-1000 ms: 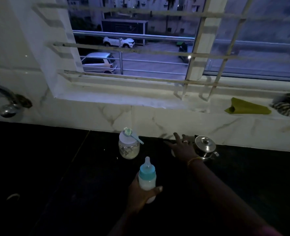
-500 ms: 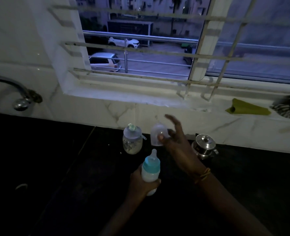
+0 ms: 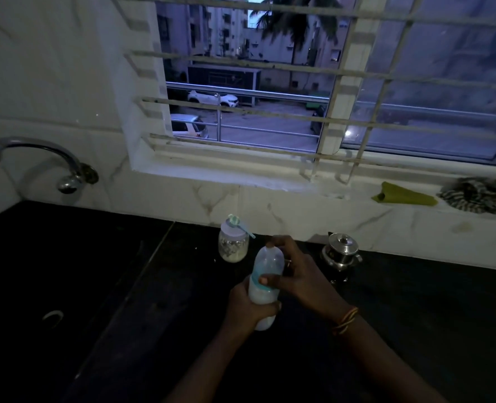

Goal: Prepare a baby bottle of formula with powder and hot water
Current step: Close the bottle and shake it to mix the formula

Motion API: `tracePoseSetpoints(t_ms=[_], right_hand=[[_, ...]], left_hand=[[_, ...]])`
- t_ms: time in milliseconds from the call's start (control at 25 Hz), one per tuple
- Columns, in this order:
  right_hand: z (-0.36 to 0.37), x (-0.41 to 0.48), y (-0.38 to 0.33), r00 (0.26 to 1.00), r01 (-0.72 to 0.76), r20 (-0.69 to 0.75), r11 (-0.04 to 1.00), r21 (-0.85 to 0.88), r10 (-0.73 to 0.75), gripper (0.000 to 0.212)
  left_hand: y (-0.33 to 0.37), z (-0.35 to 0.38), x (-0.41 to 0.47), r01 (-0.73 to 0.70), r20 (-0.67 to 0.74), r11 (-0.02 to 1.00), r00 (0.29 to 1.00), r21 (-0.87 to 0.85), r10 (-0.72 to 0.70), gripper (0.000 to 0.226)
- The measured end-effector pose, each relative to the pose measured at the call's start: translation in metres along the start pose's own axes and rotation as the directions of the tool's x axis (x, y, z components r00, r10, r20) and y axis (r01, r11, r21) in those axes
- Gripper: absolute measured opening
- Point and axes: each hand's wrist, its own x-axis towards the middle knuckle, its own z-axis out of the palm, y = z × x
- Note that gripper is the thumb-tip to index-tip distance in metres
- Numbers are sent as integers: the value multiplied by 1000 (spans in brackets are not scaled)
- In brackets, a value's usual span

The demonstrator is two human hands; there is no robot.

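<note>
Head view looks down on a dark, dim counter (image 3: 101, 301) under a barred window (image 3: 270, 91) set in pale marble-patterned wall tiles; parked cars and buildings show outside in dusk light. A curved metal tap (image 3: 37, 158) juts from the wall at left. Near the middle, the left hand (image 3: 248, 308) wraps its fingers around the lower body of the baby bottle (image 3: 265, 282), which holds white liquid and is held just above the counter. The right hand (image 3: 296, 273) has its fingers closed on the clear cap (image 3: 268, 258) sitting over the bottle's top. Just behind stands a powder jar (image 3: 233, 245) with a scoop (image 3: 239, 223) resting on its lid. A small lidded steel pot (image 3: 341, 251) stands to the right. On the sill lie a green cloth (image 3: 404, 194) and a striped cloth (image 3: 479, 196).
</note>
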Motion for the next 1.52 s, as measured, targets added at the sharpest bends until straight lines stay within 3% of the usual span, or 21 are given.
tracePoseSetpoints(t_ms=[320,440,680,880,1000,1080,1120,1200,1280,1360,1440,1520], right_hand=[[14,-19,-4,999,-43,-14,977,-208,41,52],[19,-28,0,996,-90,-22,974,-207,87,56],[26,-31,2,983,-176,-77,963,-204,164,95],[32,-34,18,931,-232,-311,968,-96,192,97],[32,-37,25,810,-279,-521,958,65,271,96],[26,-40,29,676,-269,-652,939,215,343,95],[21,-42,31,606,-237,-699,925,298,381,95],[11,-47,28,460,-123,-748,868,480,479,93],[5,-53,25,344,63,-712,742,668,612,81],[4,-60,25,351,181,-633,613,769,690,71],[6,-64,26,426,133,-553,555,821,716,62],[8,-68,25,519,65,-476,522,850,710,58]], left_hand=[[-4,-2,-11,7,76,1000,997,8,-7,42],[-9,-3,-12,-1,118,1000,993,6,0,44],[-5,9,-2,1,107,1000,994,-10,0,31],[-11,8,12,-184,172,964,973,191,151,81],[-37,-9,27,-296,341,908,921,296,189,100],[-56,-19,28,-310,382,823,916,476,124,101],[-72,-22,29,-327,344,715,930,617,128,99],[-110,-23,37,-333,393,557,920,761,13,102],[-146,-19,44,-327,360,440,933,837,7,107],[-143,-18,40,-333,380,377,923,864,-56,93],[-131,-17,32,-325,379,314,916,892,-127,82],[-126,-18,31,-300,344,249,926,921,-154,87]])
